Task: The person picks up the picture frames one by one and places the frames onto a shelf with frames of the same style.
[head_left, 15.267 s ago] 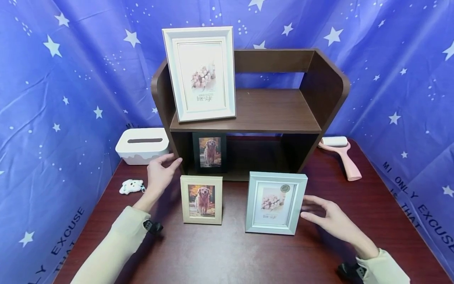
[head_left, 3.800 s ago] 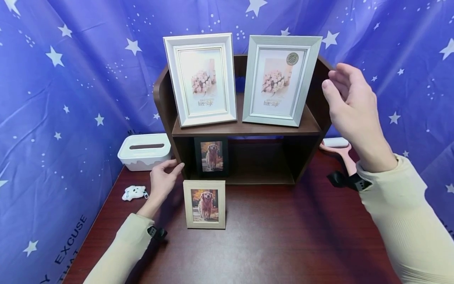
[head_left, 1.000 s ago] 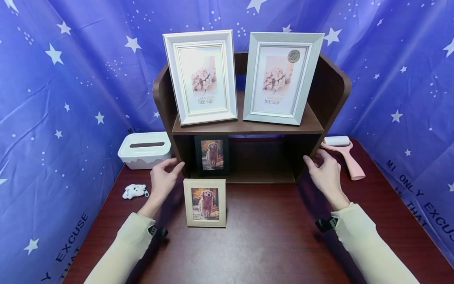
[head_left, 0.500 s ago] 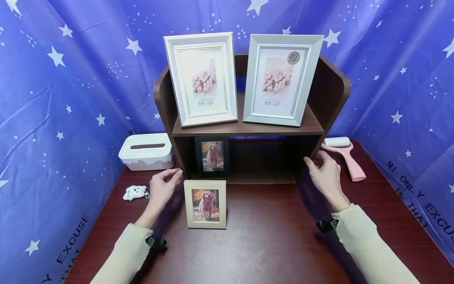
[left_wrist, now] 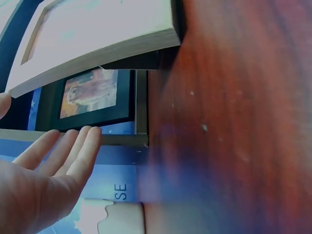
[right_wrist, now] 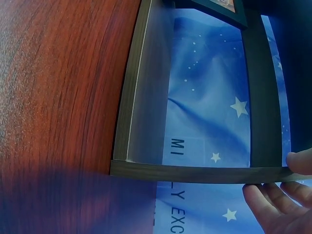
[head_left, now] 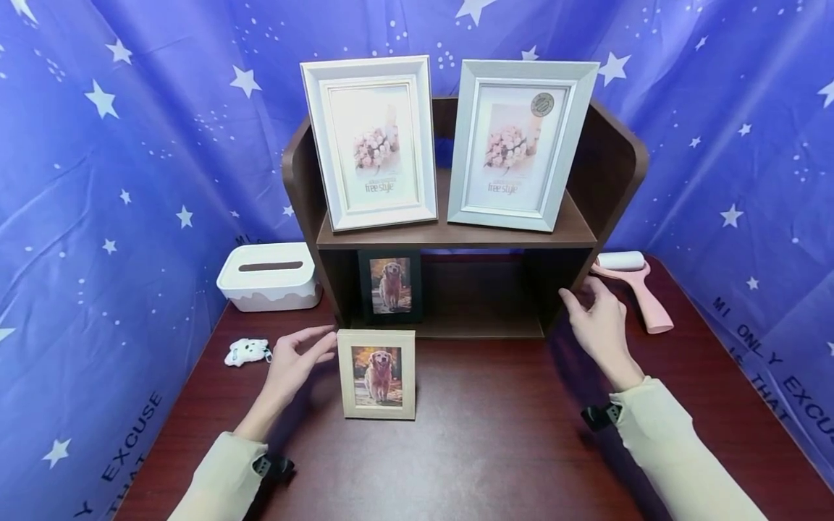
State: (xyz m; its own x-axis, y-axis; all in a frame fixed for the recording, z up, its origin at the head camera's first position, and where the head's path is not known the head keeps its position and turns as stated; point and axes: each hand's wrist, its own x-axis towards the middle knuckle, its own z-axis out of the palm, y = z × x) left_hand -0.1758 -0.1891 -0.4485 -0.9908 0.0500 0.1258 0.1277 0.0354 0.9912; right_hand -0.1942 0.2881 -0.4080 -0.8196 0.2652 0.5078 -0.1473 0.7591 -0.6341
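Observation:
A cream picture frame with a dog photo stands on the table in front of a dark brown bookshelf. Beside its left edge is my left hand, fingers extended; in the left wrist view the thumb tip lies at the frame's top corner. My right hand holds the shelf's right side panel, thumb inside and fingers outside, as the right wrist view shows. On the upper board stand a white frame and a pale grey-green frame with flower prints. A black frame stands at lower left inside the shelf.
Left of the shelf sit a white tissue box and a small white plush keychain. A pink lint roller lies to the right. Blue star-patterned curtains surround the table.
Over the last second my left hand has let go of the shelf's left panel and come down to the cream frame. Earlier, the grey-green frame went from table to upper board.

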